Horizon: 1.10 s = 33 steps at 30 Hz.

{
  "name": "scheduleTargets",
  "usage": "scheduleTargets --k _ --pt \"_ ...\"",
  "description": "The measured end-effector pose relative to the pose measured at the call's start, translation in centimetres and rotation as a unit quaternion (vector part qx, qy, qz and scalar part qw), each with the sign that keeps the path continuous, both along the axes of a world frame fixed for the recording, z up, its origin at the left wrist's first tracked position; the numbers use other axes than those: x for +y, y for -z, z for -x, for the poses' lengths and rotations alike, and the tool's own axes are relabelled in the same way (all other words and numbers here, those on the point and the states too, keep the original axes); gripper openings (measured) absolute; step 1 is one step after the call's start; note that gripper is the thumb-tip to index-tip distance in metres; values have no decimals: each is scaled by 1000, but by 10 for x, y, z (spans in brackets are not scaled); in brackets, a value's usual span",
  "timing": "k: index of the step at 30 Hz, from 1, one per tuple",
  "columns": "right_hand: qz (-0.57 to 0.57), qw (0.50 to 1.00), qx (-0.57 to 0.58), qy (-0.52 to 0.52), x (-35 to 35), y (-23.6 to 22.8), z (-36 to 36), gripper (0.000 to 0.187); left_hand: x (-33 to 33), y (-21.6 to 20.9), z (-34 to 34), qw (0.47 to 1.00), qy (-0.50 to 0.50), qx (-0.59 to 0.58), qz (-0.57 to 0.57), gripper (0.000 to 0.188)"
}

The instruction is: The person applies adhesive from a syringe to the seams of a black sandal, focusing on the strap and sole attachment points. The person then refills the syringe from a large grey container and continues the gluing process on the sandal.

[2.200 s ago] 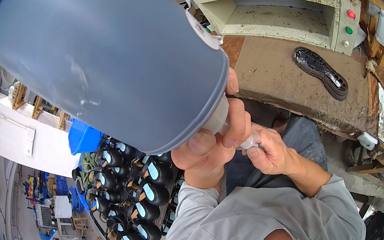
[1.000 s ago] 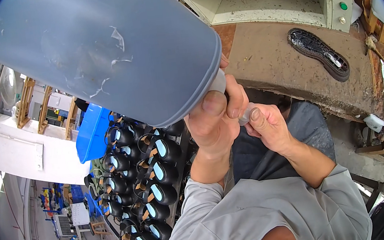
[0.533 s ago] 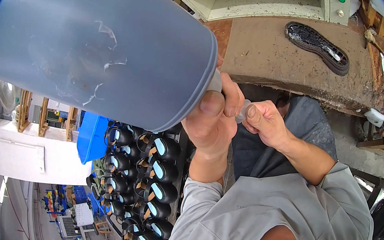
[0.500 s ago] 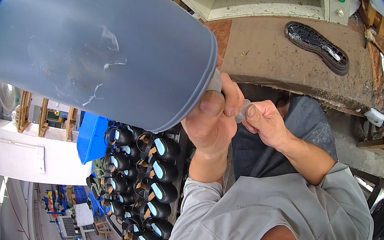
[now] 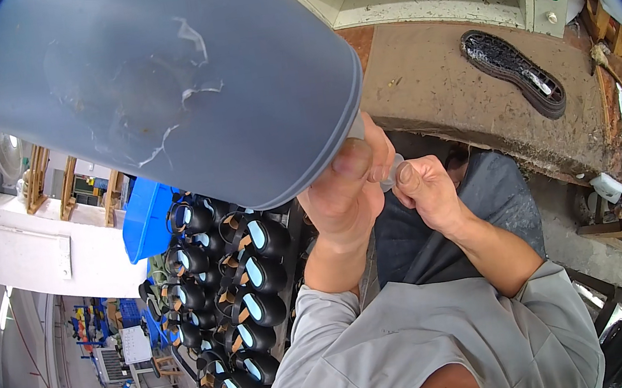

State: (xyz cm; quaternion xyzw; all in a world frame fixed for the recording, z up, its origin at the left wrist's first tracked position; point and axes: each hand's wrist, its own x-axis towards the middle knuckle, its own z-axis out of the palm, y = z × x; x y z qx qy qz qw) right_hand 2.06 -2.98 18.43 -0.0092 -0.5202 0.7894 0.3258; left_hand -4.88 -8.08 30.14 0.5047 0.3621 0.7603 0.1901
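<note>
A large blue-grey plastic bottle with whitish scuffs and smears fills the upper left, tilted with its narrow end toward me. My left hand is closed around its pale neck, just under the shoulder. With thumb and fingers together, my right hand pinches a small translucent piece, a cap or nozzle, at the end of the neck. The left fingers partly cover the join between neck and piece. On the brown worktop beyond lies a dark shoe sole with white patches inside, apart from both hands.
A stained cream metal box with red and green buttons stands at the back of the worktop. Left of my arm, a rack carries several black shoes with light-blue patches. A blue bin sits beyond them.
The bottle has shifted slightly to the right and turned a little, its scuff marks moving along. My left hand has moved slightly with it. My right hand keeps its pinch almost in place.
</note>
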Motion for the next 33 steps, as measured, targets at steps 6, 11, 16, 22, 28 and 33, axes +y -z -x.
scheduleTargets --k 6,11,16,22,28,33 --pt "9 1000 -24 0 2 4 1 61 4 -1 0 1000 -8 26 -2 59" --pt "16 999 -32 -14 3 6 0 63 4 3 1 1000 -8 3 2 56" --pt "17 1000 -24 7 1 7 3 61 5 4 1 1000 -12 -10 -1 53" --pt "20 999 -35 16 2 8 2 59 7 2 -2 999 -38 -31 10 48" --pt "40 995 -92 -17 14 23 -4 59 18 11 0 995 -44 -69 53 44" --pt "13 997 -70 42 33 32 -37 59 36 46 5 988 -1 -122 91 41"
